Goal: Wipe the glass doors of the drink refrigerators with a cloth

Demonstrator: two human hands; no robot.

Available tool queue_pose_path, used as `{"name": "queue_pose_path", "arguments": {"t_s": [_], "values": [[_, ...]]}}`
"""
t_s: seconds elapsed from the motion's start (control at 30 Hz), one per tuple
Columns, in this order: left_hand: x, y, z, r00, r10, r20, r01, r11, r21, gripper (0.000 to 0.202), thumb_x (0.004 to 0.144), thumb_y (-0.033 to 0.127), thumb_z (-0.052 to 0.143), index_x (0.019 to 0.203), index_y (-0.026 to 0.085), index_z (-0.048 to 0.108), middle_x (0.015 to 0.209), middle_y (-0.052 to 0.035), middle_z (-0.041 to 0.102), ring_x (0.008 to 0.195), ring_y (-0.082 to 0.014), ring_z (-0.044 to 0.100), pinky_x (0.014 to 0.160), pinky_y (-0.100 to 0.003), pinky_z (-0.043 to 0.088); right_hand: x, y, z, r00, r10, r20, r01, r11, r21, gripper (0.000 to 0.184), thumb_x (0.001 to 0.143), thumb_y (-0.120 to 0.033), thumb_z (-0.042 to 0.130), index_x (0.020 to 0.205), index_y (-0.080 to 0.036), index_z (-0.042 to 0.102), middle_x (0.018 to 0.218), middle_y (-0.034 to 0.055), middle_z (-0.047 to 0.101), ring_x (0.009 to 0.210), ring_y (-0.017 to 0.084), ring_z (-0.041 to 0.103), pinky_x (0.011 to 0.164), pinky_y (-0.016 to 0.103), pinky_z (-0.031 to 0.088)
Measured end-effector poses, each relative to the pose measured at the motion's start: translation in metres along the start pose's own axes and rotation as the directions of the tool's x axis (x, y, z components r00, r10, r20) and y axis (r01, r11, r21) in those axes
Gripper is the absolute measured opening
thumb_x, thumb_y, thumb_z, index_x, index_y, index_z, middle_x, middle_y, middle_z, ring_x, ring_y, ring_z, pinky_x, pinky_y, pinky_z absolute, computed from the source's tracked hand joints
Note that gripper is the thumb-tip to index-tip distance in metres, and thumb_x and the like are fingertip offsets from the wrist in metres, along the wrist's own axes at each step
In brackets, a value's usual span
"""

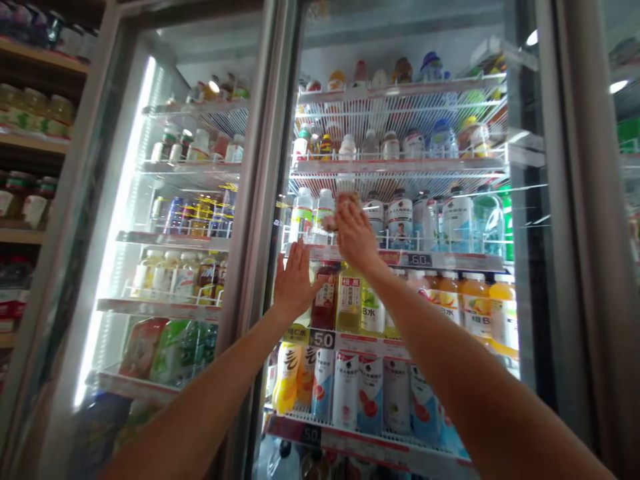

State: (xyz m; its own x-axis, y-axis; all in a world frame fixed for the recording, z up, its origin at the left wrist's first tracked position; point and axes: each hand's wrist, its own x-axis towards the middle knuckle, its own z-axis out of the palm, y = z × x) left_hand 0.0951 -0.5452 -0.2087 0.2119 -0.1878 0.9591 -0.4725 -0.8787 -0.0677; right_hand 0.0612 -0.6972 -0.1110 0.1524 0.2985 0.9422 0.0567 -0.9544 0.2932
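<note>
My right hand (354,237) is raised against the glass door (400,30) of a drinks cooler, pressing a small crumpled cloth (347,198) to the pane. Pinkish-brown bits of the cloth stick out past the fingertips and at the left of the hand; the palm hides the rest. Lower and to the left, my left hand (296,283) rests against the same door with fingers stretched upward and thumb out, holding nothing. Behind the glass, bottles (350,297) stand in rows close to both hands.
A metal door frame (260,167) separates this door from a second lit cooler door (200,40) on the left. Further left, wooden shelves (30,140) hold jars. Wire shelves inside carry bottles and cartons (370,393), with price tags (323,339) along their edges. Another frame post (580,200) stands right.
</note>
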Motion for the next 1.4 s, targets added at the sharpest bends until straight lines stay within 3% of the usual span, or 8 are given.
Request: {"name": "queue_pose_path", "arguments": {"t_s": [0.13,0.23,0.37,0.6,0.87,1.13,1.3,1.4], "values": [[-0.021,-0.017,0.001,0.998,0.017,-0.065,-0.016,1.000,0.019,0.075,0.087,0.057,0.034,0.143,0.009,0.017,0.148,-0.0175,0.023,0.139,-0.0255,0.018,0.112,-0.047,0.018,-0.015,-0.018,0.005,0.971,-0.215,0.108,0.210,0.976,0.059,0.046,0.084,-0.019,0.036,0.129,-0.017,0.048,0.142,0.0021,0.041,0.136,0.017,0.027,0.114,0.039,0.019],[-0.028,-0.024,0.000,0.999,0.005,-0.051,-0.004,0.999,0.032,0.075,0.087,0.056,0.035,0.143,0.009,0.016,0.148,-0.0179,0.024,0.138,-0.0259,0.020,0.112,-0.048,0.018,-0.028,0.027,-0.014,0.997,0.038,-0.063,-0.038,0.999,0.006,0.046,0.084,-0.021,0.036,0.128,-0.017,0.050,0.140,0.0050,0.044,0.133,0.020,0.032,0.112,0.043,0.021],[-0.030,-0.012,0.003,1.000,0.020,0.000,-0.020,0.999,0.030,0.074,0.087,0.054,0.038,0.143,0.009,0.018,0.148,-0.0169,0.024,0.139,-0.0250,0.020,0.113,-0.046,0.018,-0.037,0.067,-0.030,0.917,0.319,-0.240,-0.334,0.942,-0.021,0.049,0.086,-0.021,0.030,0.129,-0.006,0.046,0.141,0.0172,0.039,0.136,0.028,0.026,0.109,0.053,0.018],[-0.038,0.008,0.007,0.999,0.029,0.035,-0.031,0.999,0.034,0.071,0.087,0.053,0.037,0.139,0.007,0.027,0.147,-0.0184,0.026,0.138,-0.0263,0.022,0.111,-0.048,0.022,-0.072,0.003,0.001,0.990,-0.141,-0.018,0.140,0.990,-0.028,0.045,0.086,-0.021,0.036,0.129,-0.021,0.049,0.141,0.0010,0.042,0.135,0.017,0.030,0.112,0.039,0.025],[-0.051,0.014,0.006,0.995,0.054,0.085,-0.060,0.996,0.061,0.071,0.085,0.051,0.044,0.139,0.007,0.027,0.148,-0.0176,0.025,0.138,-0.0257,0.021,0.112,-0.046,0.021,-0.109,0.065,-0.020,0.910,0.233,-0.343,-0.262,0.964,-0.040,0.047,0.088,-0.025,0.034,0.134,-0.019,0.043,0.139,0.0112,0.044,0.135,0.026,0.031,0.108,0.053,0.025],[-0.062,0.027,0.007,0.990,0.124,0.065,-0.127,0.991,0.032,0.070,0.085,0.046,0.047,0.140,0.008,0.025,0.147,-0.0165,0.026,0.138,-0.0250,0.020,0.112,-0.047,0.021,-0.149,0.001,-0.002,0.979,-0.152,-0.132,0.142,0.986,-0.088,0.049,0.085,-0.017,0.038,0.134,-0.020,0.043,0.137,0.0042,0.047,0.135,0.018,0.031,0.111,0.042,0.027],[-0.082,0.042,0.010,0.958,0.283,0.051,-0.283,0.959,0.004,0.076,0.084,0.054,0.046,0.139,0.006,0.025,0.147,-0.0164,0.028,0.139,-0.0247,0.016,0.111,-0.048,0.022,-0.178,0.058,-0.019,0.927,0.077,-0.368,-0.144,0.977,-0.158,0.054,0.086,-0.021,0.041,0.139,-0.023,0.034,0.136,0.0090,0.047,0.133,0.023,0.035,0.108,0.048,0.027],[-0.091,0.053,0.017,0.939,0.338,0.060,-0.339,0.941,-0.001,0.075,0.083,0.056,0.046,0.138,0.008,0.028,0.146,-0.0147,0.029,0.139,-0.0238,0.018,0.111,-0.047,0.024,-0.185,0.057,-0.020,0.900,0.140,-0.413,-0.218,0.965,-0.148,0.054,0.086,-0.021,0.042,0.140,-0.021,0.033,0.138,0.0115,0.045,0.134,0.025,0.033,0.107,0.050,0.028]]}}
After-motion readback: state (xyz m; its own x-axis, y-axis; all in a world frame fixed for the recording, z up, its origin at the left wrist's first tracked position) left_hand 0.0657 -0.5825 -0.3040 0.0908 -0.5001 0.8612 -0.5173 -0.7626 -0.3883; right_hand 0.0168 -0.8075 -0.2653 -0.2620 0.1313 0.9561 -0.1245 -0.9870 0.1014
